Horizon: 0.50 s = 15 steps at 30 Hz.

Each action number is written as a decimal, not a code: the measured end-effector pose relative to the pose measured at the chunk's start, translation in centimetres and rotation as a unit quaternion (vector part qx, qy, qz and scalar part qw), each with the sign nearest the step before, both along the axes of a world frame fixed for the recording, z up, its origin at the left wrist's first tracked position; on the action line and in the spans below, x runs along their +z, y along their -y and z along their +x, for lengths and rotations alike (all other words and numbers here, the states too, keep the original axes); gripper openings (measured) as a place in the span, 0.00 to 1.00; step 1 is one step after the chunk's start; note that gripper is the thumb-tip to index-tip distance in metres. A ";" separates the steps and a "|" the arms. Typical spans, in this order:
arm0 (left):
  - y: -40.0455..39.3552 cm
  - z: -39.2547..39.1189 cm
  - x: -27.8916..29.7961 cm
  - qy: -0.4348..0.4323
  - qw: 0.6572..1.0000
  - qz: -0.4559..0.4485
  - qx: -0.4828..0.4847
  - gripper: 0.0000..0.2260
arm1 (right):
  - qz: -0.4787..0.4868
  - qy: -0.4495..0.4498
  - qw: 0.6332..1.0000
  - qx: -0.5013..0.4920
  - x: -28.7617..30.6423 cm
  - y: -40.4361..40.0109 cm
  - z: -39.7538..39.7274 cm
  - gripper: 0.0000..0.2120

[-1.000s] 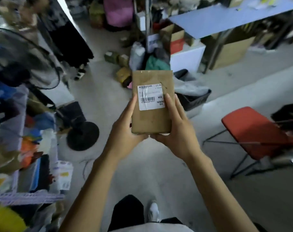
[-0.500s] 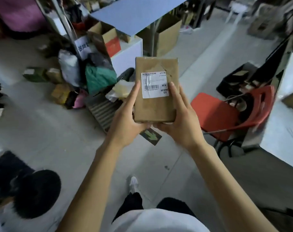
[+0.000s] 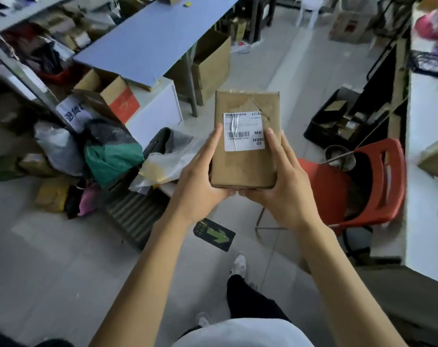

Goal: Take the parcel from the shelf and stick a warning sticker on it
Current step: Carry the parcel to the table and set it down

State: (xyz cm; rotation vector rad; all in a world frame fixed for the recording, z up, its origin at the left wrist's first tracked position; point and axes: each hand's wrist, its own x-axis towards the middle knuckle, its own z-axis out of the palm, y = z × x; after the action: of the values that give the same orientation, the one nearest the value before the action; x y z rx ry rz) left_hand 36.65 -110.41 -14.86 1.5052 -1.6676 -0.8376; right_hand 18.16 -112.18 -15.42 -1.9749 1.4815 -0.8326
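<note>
A brown cardboard parcel [image 3: 245, 166] with a white barcode label [image 3: 243, 131] is held in front of me above the floor. My left hand [image 3: 200, 176] grips its left side and lower corner, thumb lying along the label's left edge. My right hand [image 3: 285, 181] grips the right side and bottom, thumb on the label's right part. The parcel's top face is creased and torn near the upper right. No warning sticker is visible anywhere in view.
A red plastic chair [image 3: 350, 186] stands right of the parcel, beside a white table [image 3: 428, 196]. A blue table [image 3: 158, 38] lies ahead, with boxes and bags [image 3: 107, 156] piled at the left. A green arrow mark [image 3: 215, 234] is on the floor.
My view has swung to the right across the room: the fan and shelf at the left are gone, the red chair and white table have come closer. Both hands keep the same hold on the parcel.
</note>
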 end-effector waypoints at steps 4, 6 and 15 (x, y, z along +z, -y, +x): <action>7.4 -1.9 0.3 0.008 1.000 0.000 -0.009 0.52 | 0.002 0.014 1.000 -0.001 -0.2 7.2 -1.8 0.55; 10.7 -2.1 0.6 0.005 1.000 0.004 -0.008 0.51 | 0.006 0.017 1.000 -0.001 0.1 10.3 -2.0 0.55; 26.5 -1.5 -0.6 -0.012 0.999 0.031 -0.020 0.52 | 0.018 0.012 1.000 -0.013 -0.6 25.6 -1.6 0.55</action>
State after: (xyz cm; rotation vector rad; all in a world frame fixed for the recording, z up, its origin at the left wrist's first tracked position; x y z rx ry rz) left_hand 35.19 -136.88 -15.45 1.5020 -1.6722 -0.9344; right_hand 16.56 -137.75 -15.99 -1.9165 1.5024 -0.8315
